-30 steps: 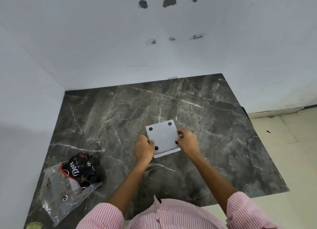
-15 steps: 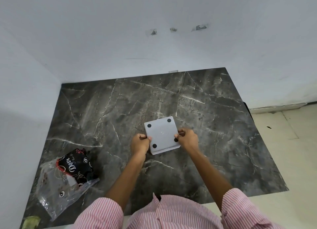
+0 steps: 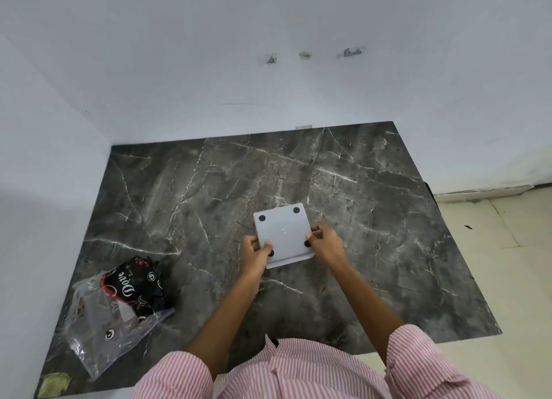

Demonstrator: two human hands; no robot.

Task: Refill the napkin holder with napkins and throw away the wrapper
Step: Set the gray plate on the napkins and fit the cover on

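A flat grey square napkin holder [image 3: 283, 231] is held over the middle of the dark marble table [image 3: 209, 195], its underside with black rubber feet turned up toward me. My left hand [image 3: 254, 256] grips its left near corner and my right hand [image 3: 325, 244] grips its right edge. A thin white layer shows along its near edge; I cannot tell whether that is napkins. A crumpled clear plastic wrapper [image 3: 116, 312] with black and red printing lies at the table's near left.
White walls close off the table's far and left sides. Its right and near edges are free, with pale floor tiles [image 3: 507, 264] to the right. A small greenish scrap [image 3: 55, 383] sits at the near left corner.
Both hands keep their grip on the holder; it has barely shifted on the table. The view has tilted slightly between frames.
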